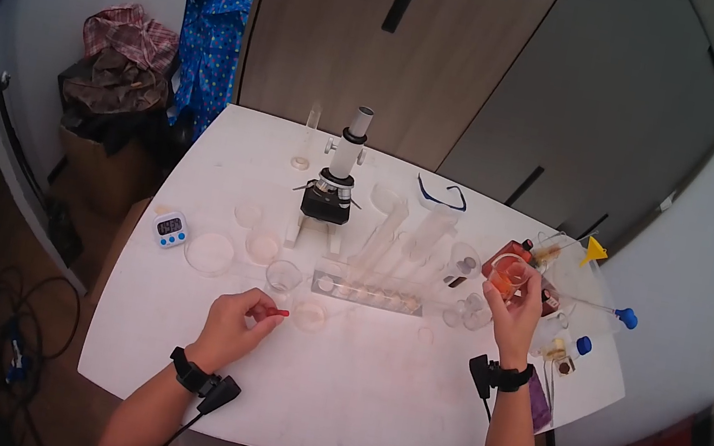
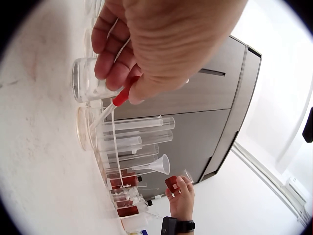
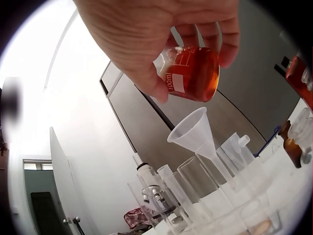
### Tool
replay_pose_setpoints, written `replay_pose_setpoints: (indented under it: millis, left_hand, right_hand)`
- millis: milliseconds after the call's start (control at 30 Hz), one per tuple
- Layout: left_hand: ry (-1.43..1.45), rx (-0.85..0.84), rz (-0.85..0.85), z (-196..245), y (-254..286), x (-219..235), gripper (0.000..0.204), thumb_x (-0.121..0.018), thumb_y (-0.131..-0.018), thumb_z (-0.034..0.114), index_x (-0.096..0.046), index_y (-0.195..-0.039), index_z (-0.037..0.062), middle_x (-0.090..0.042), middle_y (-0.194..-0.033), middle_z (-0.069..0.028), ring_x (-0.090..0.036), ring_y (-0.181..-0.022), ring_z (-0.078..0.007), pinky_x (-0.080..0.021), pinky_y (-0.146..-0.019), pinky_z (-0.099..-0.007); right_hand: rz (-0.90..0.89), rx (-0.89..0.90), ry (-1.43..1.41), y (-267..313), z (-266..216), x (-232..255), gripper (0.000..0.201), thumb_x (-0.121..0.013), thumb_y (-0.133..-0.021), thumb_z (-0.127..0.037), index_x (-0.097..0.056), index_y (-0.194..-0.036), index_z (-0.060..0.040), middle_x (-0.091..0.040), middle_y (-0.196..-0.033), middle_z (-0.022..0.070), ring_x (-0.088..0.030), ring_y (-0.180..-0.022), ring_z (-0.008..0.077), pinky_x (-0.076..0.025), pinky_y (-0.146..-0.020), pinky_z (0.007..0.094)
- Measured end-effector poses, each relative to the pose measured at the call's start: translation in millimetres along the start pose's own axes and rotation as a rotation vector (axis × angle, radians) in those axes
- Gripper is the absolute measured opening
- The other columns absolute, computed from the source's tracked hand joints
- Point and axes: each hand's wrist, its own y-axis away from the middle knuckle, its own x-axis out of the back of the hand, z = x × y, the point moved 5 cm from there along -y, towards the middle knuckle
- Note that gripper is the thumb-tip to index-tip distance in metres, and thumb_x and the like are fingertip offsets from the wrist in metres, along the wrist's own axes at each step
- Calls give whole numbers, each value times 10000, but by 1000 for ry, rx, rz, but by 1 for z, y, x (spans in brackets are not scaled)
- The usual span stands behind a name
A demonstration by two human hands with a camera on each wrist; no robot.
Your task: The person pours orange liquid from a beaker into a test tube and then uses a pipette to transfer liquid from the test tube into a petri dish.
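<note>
My left hand pinches the red bulb of a dropper, whose clear tube slants down to a shallow glass dish. A small glass beaker stands just beyond that hand. My right hand grips a 100 ml beaker holding orange-red liquid, raised above the table. Below it in the right wrist view, a white funnel and clear tubes stand in a rack.
A microscope, a timer and a large dish are on the left part of the table. Blue-framed goggles lie at the back. Bottles and a yellow funnel crowd the right side.
</note>
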Motion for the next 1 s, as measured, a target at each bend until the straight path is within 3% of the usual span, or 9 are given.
replay_pose_setpoints:
  millis: [100, 167, 233, 467, 867, 933, 1000]
  left_hand:
    - [-3, 14, 3, -2, 0, -1, 156, -811, -888, 111, -725, -958, 1, -734, -788, -68, -656, -726, -132, -521, -706, -286]
    - [-8, 15, 8, -5, 0, -1, 156, -815, -886, 116, -726, -948, 4, -731, -781, -65, -656, -724, -130, -518, -695, -286]
    - [-42, -43, 28, -5, 0, -1, 176, -826, -887, 182, -727, -941, 48, -728, -754, -64, -695, -680, -168, -518, -618, -307]
    - [-30, -70, 34, -9, 0, -3, 204, -837, -889, 200, -721, -917, 34, -726, -749, -81, -693, -668, -176, -526, -626, -309]
    - [-36, -41, 11, -4, 0, -1, 240, -842, -894, 226, -717, -909, 22, -734, -768, -92, -695, -676, -180, -533, -637, -312]
    - [-21, -13, -8, -5, 0, -1, 229, -845, -894, 198, -713, -918, 13, -722, -777, -51, -646, -714, -117, -498, -636, -285]
    - [-26, -7, -10, -5, 0, -1, 230, -845, -894, 199, -713, -919, 13, -722, -777, -51, -645, -713, -118, -497, -634, -285]
  right_hand:
    - [-10, 33, 137, -11, 7, 5, 516, -861, -818, -109, -616, -1265, -28, -669, -1167, 84, -674, -1068, 201, -560, -885, 333]
    - [-18, 158, 292, -16, 7, 4, 530, -859, -806, -108, -612, -1265, -15, -667, -1157, 115, -672, -1071, 252, -543, -915, 359]
    - [-22, 169, 297, -18, 1, 2, 530, -856, -800, -107, -611, -1260, -12, -664, -1151, 128, -670, -1070, 276, -535, -928, 370]
    - [-66, 222, 426, -21, -6, -2, 534, -852, -773, -103, -613, -1244, -21, -647, -1142, 153, -646, -1084, 359, -521, -944, 405]
    - [-136, 304, 556, -25, -13, -5, 543, -849, -772, -86, -643, -1273, -47, -636, -1176, 142, -608, -1125, 361, -513, -959, 421]
    - [-146, 305, 568, -26, -16, -5, 543, -848, -774, -70, -638, -1275, -51, -643, -1202, 146, -624, -1145, 365, -520, -978, 422]
    - [-155, 306, 581, -27, -17, -5, 544, -847, -776, -54, -634, -1277, -56, -649, -1227, 150, -641, -1164, 369, -527, -998, 424]
